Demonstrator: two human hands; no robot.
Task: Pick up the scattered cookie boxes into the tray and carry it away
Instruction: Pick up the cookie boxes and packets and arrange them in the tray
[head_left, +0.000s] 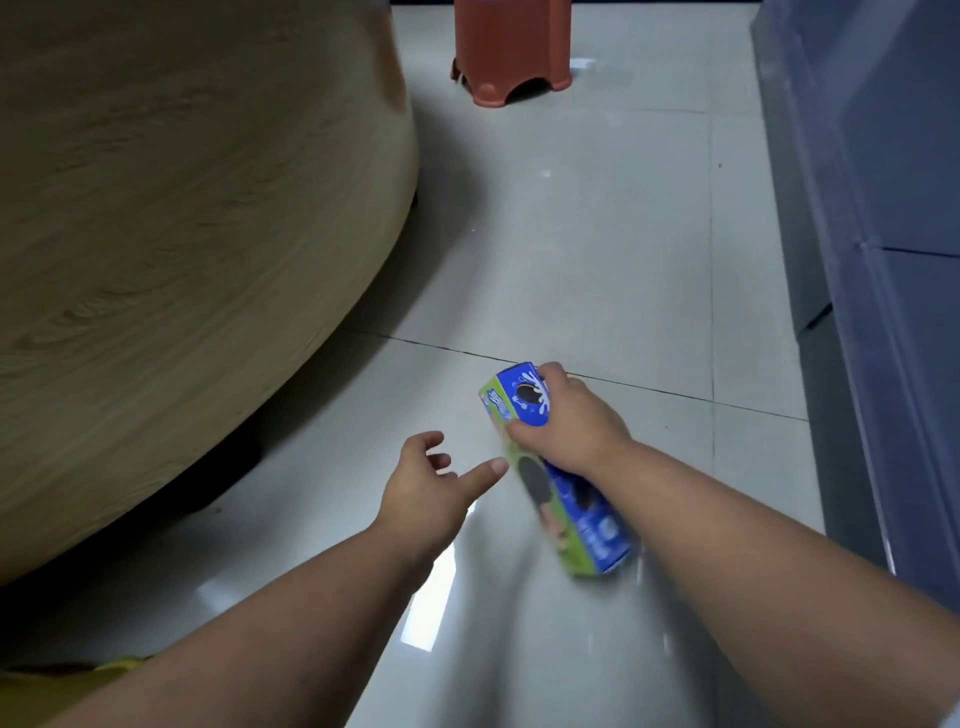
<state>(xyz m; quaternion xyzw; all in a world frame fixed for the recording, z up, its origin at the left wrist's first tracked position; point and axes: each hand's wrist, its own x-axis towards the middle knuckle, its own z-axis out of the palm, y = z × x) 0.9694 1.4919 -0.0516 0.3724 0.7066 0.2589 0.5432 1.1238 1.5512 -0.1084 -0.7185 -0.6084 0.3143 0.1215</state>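
Note:
A long blue and green cookie box (558, 483) is held above the pale tiled floor, tilted with its blue end pointing away from me. My right hand (571, 421) is shut around its upper part, fingers over the blue end. My left hand (431, 486) hovers just left of the box with fingers spread and nothing in it; its forefinger points toward the box without touching it. No tray is in view.
A large round wooden table (182, 234) fills the left side, its dark base below. A red-brown plastic stool (511, 52) stands at the far end of the floor. Blue-grey cabinets (883, 208) run along the right. Glossy floor tiles (597, 234) lie between.

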